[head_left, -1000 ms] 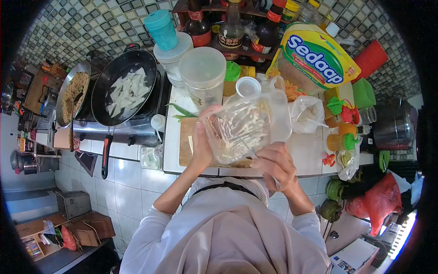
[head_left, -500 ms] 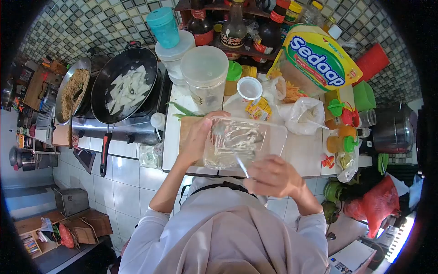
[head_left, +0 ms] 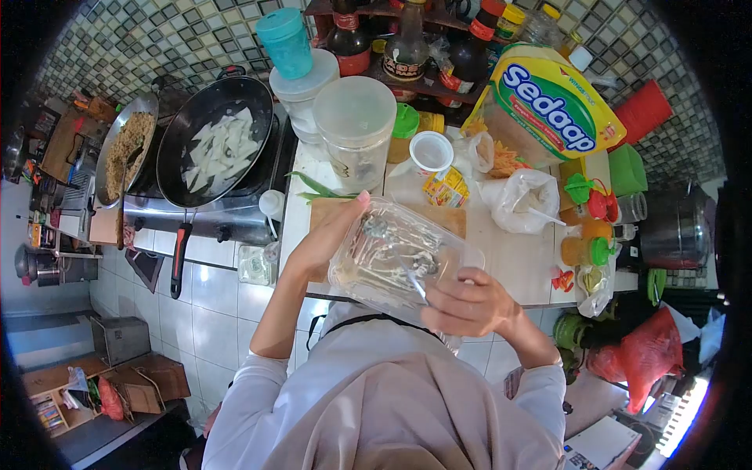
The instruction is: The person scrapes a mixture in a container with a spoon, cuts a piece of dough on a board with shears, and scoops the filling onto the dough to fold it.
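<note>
My left hand (head_left: 327, 239) grips the left side of a clear plastic container (head_left: 462, 254), which is tilted toward me over the counter's front edge. Whitish, streaky stuff (head_left: 392, 251) lies across its bottom. In my right hand (head_left: 470, 301), fingers closed, is a thin, shiny metal utensil (head_left: 417, 287) whose far end dips into the container; its kind I cannot make out. Under and behind the container shows a wooden cutting board (head_left: 446, 219). Green leaves (head_left: 313, 186) lie at the board's back left.
On the stove at left stand a black frying pan (head_left: 176, 168) with pale slices (head_left: 223, 149) and a pan of brown crumbly food (head_left: 129, 145). Behind are lidded tubs (head_left: 355, 117), bottles and a yellow Sedaap pouch (head_left: 540, 102). A white plastic bag (head_left: 526, 202) sits right of the board.
The container has turned and tilted, its right side dropping lower and its inside showing more. My left hand has shifted slightly left and down with it. The utensil stays in my right hand.
</note>
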Available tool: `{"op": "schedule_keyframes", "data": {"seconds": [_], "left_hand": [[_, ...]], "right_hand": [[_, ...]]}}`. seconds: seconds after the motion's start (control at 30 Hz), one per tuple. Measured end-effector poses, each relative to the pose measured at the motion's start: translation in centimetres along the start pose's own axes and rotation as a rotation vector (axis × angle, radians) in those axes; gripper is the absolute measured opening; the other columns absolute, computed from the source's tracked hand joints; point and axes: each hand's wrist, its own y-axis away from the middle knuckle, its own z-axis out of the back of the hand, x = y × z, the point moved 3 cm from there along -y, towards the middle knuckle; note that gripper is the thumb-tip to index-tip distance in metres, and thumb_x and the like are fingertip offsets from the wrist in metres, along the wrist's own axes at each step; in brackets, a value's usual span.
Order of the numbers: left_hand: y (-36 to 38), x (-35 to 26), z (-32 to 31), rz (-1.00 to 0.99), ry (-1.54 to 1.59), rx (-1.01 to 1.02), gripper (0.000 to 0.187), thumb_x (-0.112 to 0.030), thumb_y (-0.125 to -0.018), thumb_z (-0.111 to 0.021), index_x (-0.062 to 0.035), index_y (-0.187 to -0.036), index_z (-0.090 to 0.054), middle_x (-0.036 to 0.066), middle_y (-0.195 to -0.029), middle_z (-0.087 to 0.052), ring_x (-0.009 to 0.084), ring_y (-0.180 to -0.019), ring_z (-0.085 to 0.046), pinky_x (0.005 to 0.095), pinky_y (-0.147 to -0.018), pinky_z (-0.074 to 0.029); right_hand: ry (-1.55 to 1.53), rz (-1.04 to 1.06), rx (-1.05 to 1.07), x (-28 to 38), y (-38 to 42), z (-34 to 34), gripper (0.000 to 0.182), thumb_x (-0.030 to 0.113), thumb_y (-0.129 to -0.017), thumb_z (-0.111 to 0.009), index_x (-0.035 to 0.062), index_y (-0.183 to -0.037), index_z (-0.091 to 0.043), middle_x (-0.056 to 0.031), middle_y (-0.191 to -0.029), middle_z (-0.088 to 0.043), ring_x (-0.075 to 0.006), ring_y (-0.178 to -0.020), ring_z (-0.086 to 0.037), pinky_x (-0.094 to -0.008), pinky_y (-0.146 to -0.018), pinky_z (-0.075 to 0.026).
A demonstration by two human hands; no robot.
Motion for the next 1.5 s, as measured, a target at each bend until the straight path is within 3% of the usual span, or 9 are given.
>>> {"op": "schedule_keyframes", "data": {"seconds": [0.23,0.4,0.5,0.77,0.9,1.07,1.17,1.4,1.5], "left_hand": [[0.3,0.0,-0.6,-0.032,0.055,0.09,0.053,-0.044,-0.091,-0.035,0.004,-0.107,-0.05,0.009,-0.106,-0.053,0.0139,-0.095,-0.048,0.0257,-0.088,-0.036],[-0.2,0.8,-0.7,-0.041,0.116,0.077,0.05,-0.041,-0.092,-0.033,0.0039,-0.107,-0.051,0.009,-0.104,-0.054,0.0141,-0.094,-0.05,0.0243,-0.086,-0.038],[0.5,-0.6,-1.0,-0.027,0.142,0.096,0.049,-0.038,-0.092,-0.032,0.004,-0.109,-0.05,0.01,-0.105,-0.054,0.0153,-0.096,-0.05,0.0255,-0.087,-0.038],[-0.4,-0.4,-1.4,-0.44,0.136,0.237,0.046,-0.034,-0.092,-0.029,0.0038,-0.111,-0.048,0.01,-0.106,-0.053,0.0162,-0.097,-0.05,0.0279,-0.088,-0.038],[-0.6,-0.3,-1.3,-0.446,0.15,0.144,0.048,-0.035,-0.092,-0.029,0.004,-0.111,-0.048,0.011,-0.108,-0.052,0.0175,-0.097,-0.05,0.0286,-0.089,-0.037],[-0.2,-1.0,-1.4,-0.727,-0.015,-0.022,0.05,-0.035,-0.092,-0.026,0.0062,-0.111,-0.047,0.012,-0.109,-0.052,0.019,-0.099,-0.05,0.0287,-0.089,-0.036],[0.0,-1.1,-2.0,-0.748,-0.013,-0.157,0.048,-0.033,-0.092,-0.026,0.0065,-0.109,-0.048,0.013,-0.108,-0.052,0.0198,-0.099,-0.05,0.0289,-0.089,-0.036],[-0.1,-1.0,-2.3,-0.698,-0.108,-0.063,0.042,-0.029,-0.092,-0.029,0.0044,-0.106,-0.052,0.013,-0.104,-0.055,0.0184,-0.098,-0.05,0.0277,-0.087,-0.037],[0.1,-1.5,-2.3,-0.7,-0.175,-0.042,0.04,-0.027,-0.092,-0.03,0.0031,-0.105,-0.052,0.012,-0.1,-0.057,0.0167,-0.094,-0.052,0.0264,-0.084,-0.038]], "right_hand": [[-0.158,0.024,0.022,0.7,0.8,-0.1,0.013,0.017,-0.071,-0.061,0.0112,-0.081,-0.055,-0.0022,-0.087,-0.056,-0.0146,-0.082,-0.054,-0.0292,-0.069,-0.042],[-0.114,-0.157,-0.061,-1.0,1.6,0.2,0.014,0.02,-0.07,-0.063,0.0108,-0.08,-0.059,-0.0024,-0.087,-0.057,-0.0159,-0.082,-0.055,-0.0314,-0.07,-0.042],[-0.249,-0.048,-0.028,0.8,1.3,-0.5,0.016,0.02,-0.07,-0.064,0.0097,-0.081,-0.06,-0.003,-0.086,-0.057,-0.0175,-0.081,-0.055,-0.032,-0.071,-0.042],[-0.189,-0.115,-0.144,-0.6,0.6,1.0,0.011,0.02,-0.075,-0.06,0.0093,-0.076,-0.058,-0.0032,-0.082,-0.057,-0.0175,-0.078,-0.055,-0.0299,-0.067,-0.042],[-0.186,-0.01,-0.084,0.9,0.5,0.2,0.011,0.02,-0.076,-0.06,0.0096,-0.074,-0.058,-0.0037,-0.081,-0.058,-0.0176,-0.077,-0.055,-0.0288,-0.066,-0.042],[-0.118,-0.129,-0.239,-0.3,0.3,1.4,0.01,0.018,-0.075,-0.06,0.0091,-0.073,-0.057,-0.0042,-0.08,-0.057,-0.0178,-0.074,-0.054,-0.0294,-0.064,-0.043],[-0.124,-0.073,-0.135,0.3,0.0,0.9,0.014,0.022,-0.072,-0.063,0.0086,-0.074,-0.057,-0.004,-0.08,-0.058,-0.0185,-0.074,-0.054,-0.0299,-0.064,-0.043],[-0.117,-0.148,-0.175,-1.4,-0.7,3.0,0.017,0.021,-0.067,-0.065,0.0086,-0.074,-0.057,-0.0025,-0.083,-0.057,-0.0177,-0.075,-0.054,-0.028,-0.064,-0.042],[-0.113,-0.129,-0.056,-1.6,-1.0,2.9,0.017,0.02,-0.065,-0.065,0.0085,-0.076,-0.058,-0.0016,-0.084,-0.057,-0.0162,-0.075,-0.054,-0.0276,-0.063,-0.041]]}}
